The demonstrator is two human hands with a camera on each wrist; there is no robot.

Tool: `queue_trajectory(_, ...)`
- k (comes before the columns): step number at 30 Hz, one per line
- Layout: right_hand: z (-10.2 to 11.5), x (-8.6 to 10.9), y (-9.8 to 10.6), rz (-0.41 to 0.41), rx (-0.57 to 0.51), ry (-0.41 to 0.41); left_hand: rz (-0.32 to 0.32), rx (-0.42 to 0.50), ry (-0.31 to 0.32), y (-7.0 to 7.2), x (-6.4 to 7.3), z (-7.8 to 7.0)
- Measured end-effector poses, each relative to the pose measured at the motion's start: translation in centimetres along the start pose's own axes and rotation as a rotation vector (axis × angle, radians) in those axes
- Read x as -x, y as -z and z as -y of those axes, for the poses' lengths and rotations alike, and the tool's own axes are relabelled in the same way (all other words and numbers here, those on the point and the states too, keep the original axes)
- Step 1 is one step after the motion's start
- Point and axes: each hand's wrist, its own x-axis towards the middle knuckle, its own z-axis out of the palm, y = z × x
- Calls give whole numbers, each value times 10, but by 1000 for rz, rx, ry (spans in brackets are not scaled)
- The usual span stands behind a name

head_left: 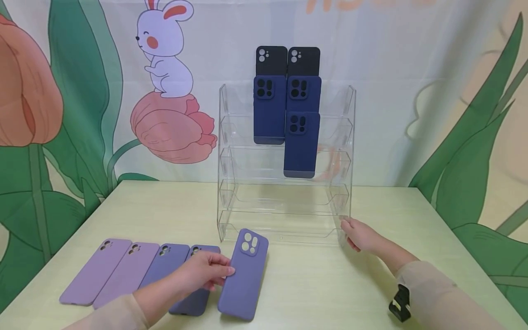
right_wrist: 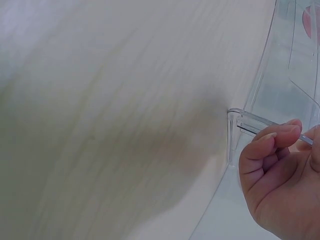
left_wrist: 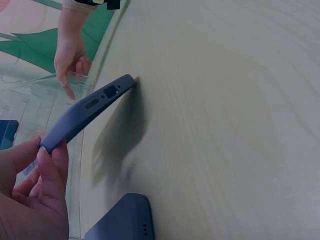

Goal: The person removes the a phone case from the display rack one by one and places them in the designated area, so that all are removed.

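Observation:
A purple phone case [head_left: 244, 279] with a raised camera frame is pinched along its left edge by my left hand [head_left: 204, 270]. The left wrist view shows that case [left_wrist: 92, 110] tilted above the table, its lower end lifted and casting a shadow. At the front right corner of a clear acrylic rack [head_left: 284, 236], my right hand [head_left: 360, 234] grips the side panel between thumb and curled fingers. In the right wrist view the right hand [right_wrist: 280, 175] holds the rack's transparent edge. Black cases [head_left: 304, 62] and dark blue cases [head_left: 302, 153] stand in the rack's upper tiers.
Left of the held case lie two lilac phone cases [head_left: 96, 272] and two darker purple-blue ones [head_left: 169, 261] in a row, partly behind my left arm. A patterned cloth [head_left: 173, 133] hangs behind the pale table [head_left: 313, 288].

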Motion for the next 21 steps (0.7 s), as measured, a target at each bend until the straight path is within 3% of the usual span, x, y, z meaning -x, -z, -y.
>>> queue_trajectory(6, 0, 0, 0, 3, -6, -10, -9, 4, 12, -1, 2, 6)
queue_trajectory(11, -1, -1, 0, 3, -11, -5, -27, -64, 15, 1, 2, 12)
queue_trajectory(21, 0, -1, -1, -3, -4, -4, 59, -250, -89, 5, 9, 11)
